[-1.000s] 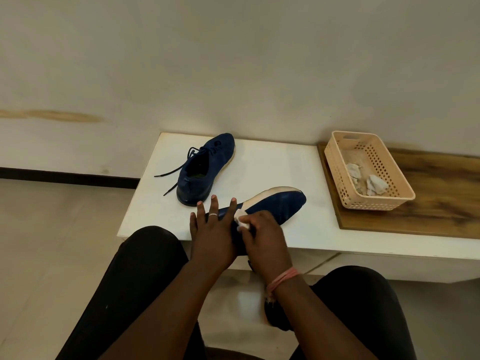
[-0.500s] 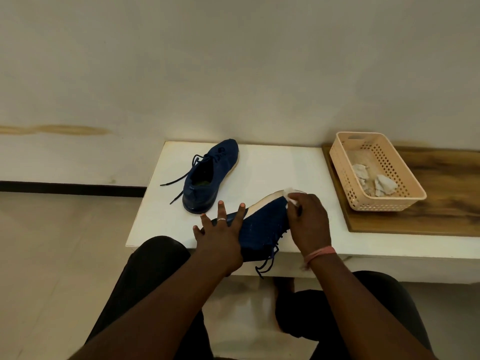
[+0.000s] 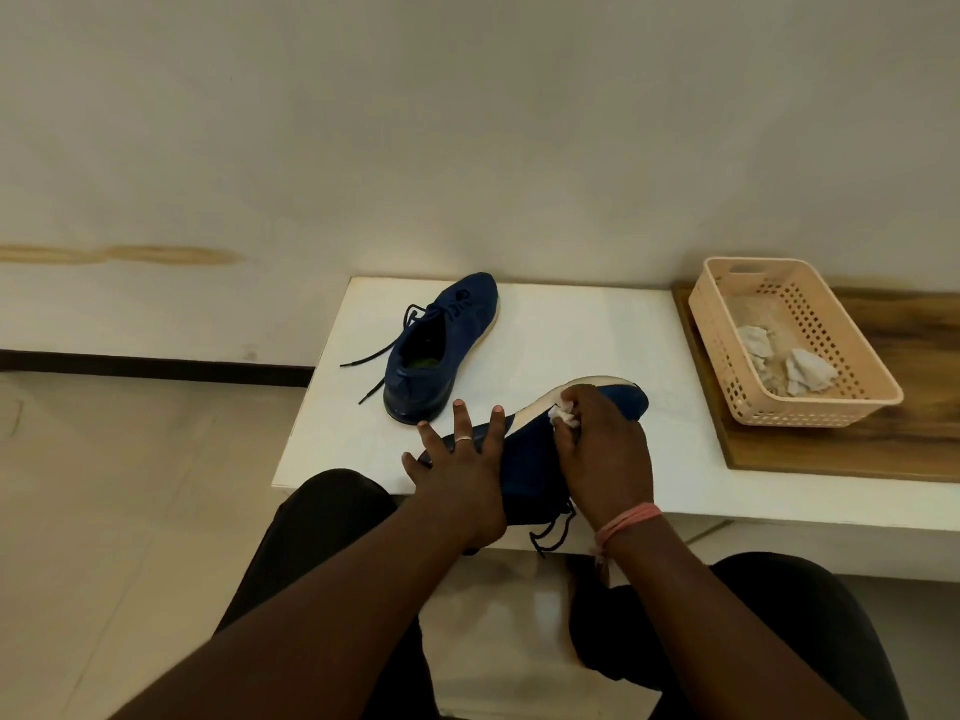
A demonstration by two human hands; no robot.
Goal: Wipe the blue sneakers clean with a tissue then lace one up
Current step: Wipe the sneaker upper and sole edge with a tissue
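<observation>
Flanking tipped sneaker point(image 3: 530, 459): left fingers point(image 3: 462, 423) splayed, right fingers point(image 3: 576, 407) pinching tissue point(image 3: 563, 414), basket point(image 3: 810, 413) beside

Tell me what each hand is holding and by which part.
The right hand pinches a crumpled tissue in its fingers. The left hand grips nothing, pressing flat on the near sneaker at its heel end.

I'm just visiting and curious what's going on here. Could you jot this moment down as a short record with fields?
activity: wiping a shoe with a tissue
left hand: fingers spread, pressing on the near sneaker
right hand: pinches the tissue against that sneaker's pale sole edge
near sneaker: tipped on its side, laces hanging off the white table
other sneaker: upright, farther back, laces loose
basket: on a wooden board, holds crumpled tissues
</observation>
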